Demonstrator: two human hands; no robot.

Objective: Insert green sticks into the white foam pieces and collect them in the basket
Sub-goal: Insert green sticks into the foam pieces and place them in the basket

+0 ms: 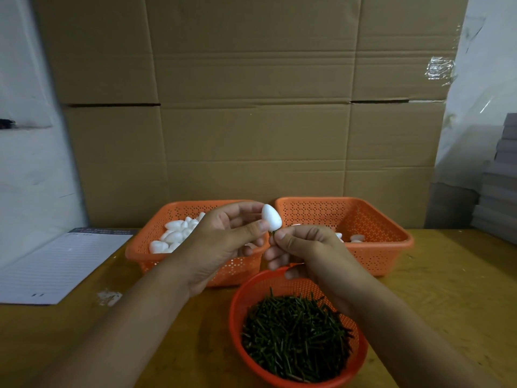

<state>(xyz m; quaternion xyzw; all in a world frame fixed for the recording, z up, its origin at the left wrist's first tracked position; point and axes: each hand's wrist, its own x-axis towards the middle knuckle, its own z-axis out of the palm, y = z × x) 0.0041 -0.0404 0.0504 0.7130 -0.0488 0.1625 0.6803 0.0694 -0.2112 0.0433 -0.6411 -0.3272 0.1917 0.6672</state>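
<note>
The head camera looks down on a wooden table (447, 289) backed by a wall of flattened cardboard (251, 107). Two hands meet at the centre of the view. The left hand (223, 245) holds one egg-shaped white foam piece (271, 217) pinched between thumb and forefinger, its narrow end pointing down toward five o'clock. The right hand (305, 247) pinches a single green stick (272, 236) between thumb and forefinger, its other fingers curled under; the stick's upper end meets the base of the foam piece, and most of it is hidden by the fingertips.

Three orange perforated containers stand on the table. The left rectangular basket (145, 259), at ten o'clock from the hands, holds a heap of white foam pieces (174, 235), too many and too overlapped to count. The right rectangular basket (391, 247), at two o'clock, shows about three white pieces at its floor beside the right hand. The round basket (237, 326), at six o'clock, is filled with loose green sticks (293, 337), uncountable.

A lined notepad (61, 264) lies at nine o'clock, and a stack of grey boards (500, 180) stands at three o'clock.
</note>
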